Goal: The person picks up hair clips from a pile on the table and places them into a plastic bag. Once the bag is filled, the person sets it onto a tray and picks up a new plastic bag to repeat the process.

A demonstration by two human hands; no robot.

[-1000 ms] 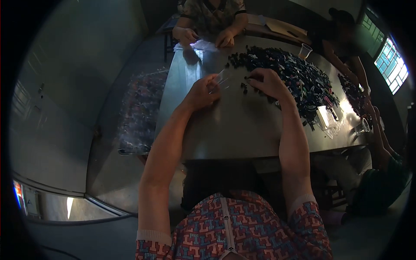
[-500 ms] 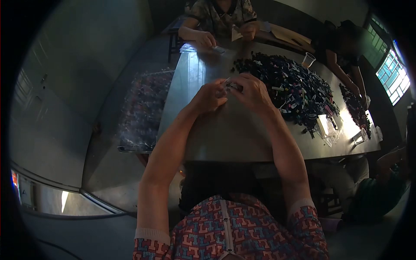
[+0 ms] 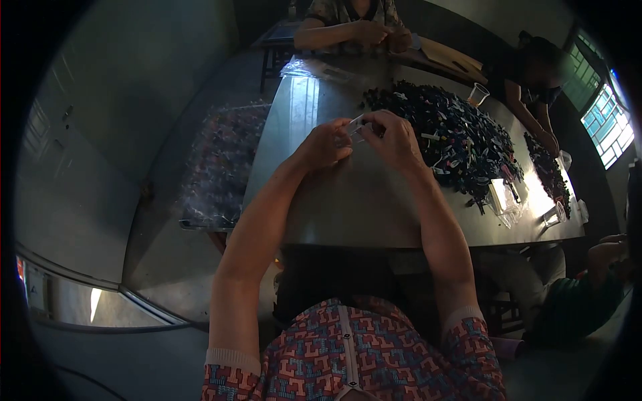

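Observation:
My left hand [image 3: 326, 144] is closed in a pinch on one side of a small clear plastic bag [image 3: 355, 125], above the metal table. My right hand [image 3: 392, 139] grips its other side near the top, thumb and fingers together. The bag looks thin and shiny, and fingers hide much of it. Whether anything lies inside, I cannot make out. Just right of my right hand spreads a big pile of small dark pieces [image 3: 461, 144], mixed with some white and coloured ones.
Clear bags [image 3: 301, 68] lie at the table's far left corner. One plastic cup [image 3: 477, 94] stands behind the pile; another cup [image 3: 554, 215] is near the right edge. A tray of bagged pieces [image 3: 224, 167] sits left. Co-workers sit across [image 3: 354, 30] and right [image 3: 535, 100].
Small dark bits seen at my right fingertips no longer show, and the clear plastic is more visible between my hands. The person across has brought both hands together.

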